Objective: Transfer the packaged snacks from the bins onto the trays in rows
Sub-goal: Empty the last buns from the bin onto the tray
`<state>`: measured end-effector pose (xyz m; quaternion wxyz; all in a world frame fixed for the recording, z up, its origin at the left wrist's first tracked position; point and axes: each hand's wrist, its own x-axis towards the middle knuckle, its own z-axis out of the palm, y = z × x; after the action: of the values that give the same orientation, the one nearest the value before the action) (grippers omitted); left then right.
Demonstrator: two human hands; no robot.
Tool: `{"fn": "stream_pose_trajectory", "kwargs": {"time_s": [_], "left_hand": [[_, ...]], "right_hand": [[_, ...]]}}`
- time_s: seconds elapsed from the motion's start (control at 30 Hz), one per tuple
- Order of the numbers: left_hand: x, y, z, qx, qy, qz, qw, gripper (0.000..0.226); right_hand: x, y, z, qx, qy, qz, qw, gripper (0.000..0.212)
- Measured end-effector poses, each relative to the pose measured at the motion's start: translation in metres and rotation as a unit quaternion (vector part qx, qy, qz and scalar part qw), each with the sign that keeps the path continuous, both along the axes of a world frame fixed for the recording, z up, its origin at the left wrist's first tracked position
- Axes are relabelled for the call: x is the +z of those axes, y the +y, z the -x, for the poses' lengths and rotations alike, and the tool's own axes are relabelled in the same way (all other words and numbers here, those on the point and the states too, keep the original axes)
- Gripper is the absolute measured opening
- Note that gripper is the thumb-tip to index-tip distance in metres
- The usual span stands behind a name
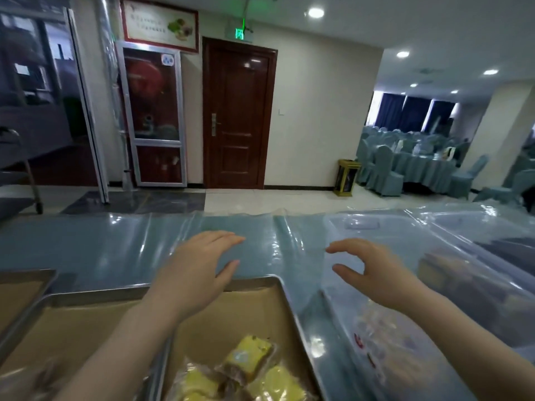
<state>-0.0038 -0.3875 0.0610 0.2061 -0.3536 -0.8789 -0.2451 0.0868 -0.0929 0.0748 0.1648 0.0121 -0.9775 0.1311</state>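
Note:
Several yellow packaged snacks (249, 366) lie in a loose heap at the near end of a metal tray (278, 287) lined with brown paper. My left hand (199, 264) hovers open above the tray's far edge, palm down, holding nothing. My right hand (373, 270) is open with curled fingers over a clear plastic bin (347, 227) at the right. Inside that bin, wrapped snacks (385, 342) show dimly through the plastic. A second clear bin (463, 273) further right holds darker yellow-brown packs.
Another paper-lined tray (72, 319) sits left of the first, and a third tray's corner (26, 287) shows at far left. The table (115, 244) is covered in shiny blue-green plastic. Beyond it are tiled floor, a wooden door (237, 117) and banquet chairs (382, 172).

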Motion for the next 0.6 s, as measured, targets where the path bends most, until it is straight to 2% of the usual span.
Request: {"fn": "stream_pose_trajectory", "kwargs": {"time_s": [0.1,0.4,0.6], "left_hand": [[-0.013,0.062,-0.002,0.029,-0.012,-0.018,0.999,0.041],[-0.036,0.23,-0.023,0.046,-0.09,-0.027,0.995,0.036],[-0.031,0.311,-0.013,0.021,-0.115,0.01,0.993,0.038]], "right_hand": [[-0.001,0.077,0.005,0.021,-0.013,-0.022,0.999,0.028],[-0.024,0.29,0.021,0.006,-0.1,0.012,0.995,0.031],[-0.067,0.347,0.065,-0.021,-0.259,-0.038,0.965,0.06]]}}
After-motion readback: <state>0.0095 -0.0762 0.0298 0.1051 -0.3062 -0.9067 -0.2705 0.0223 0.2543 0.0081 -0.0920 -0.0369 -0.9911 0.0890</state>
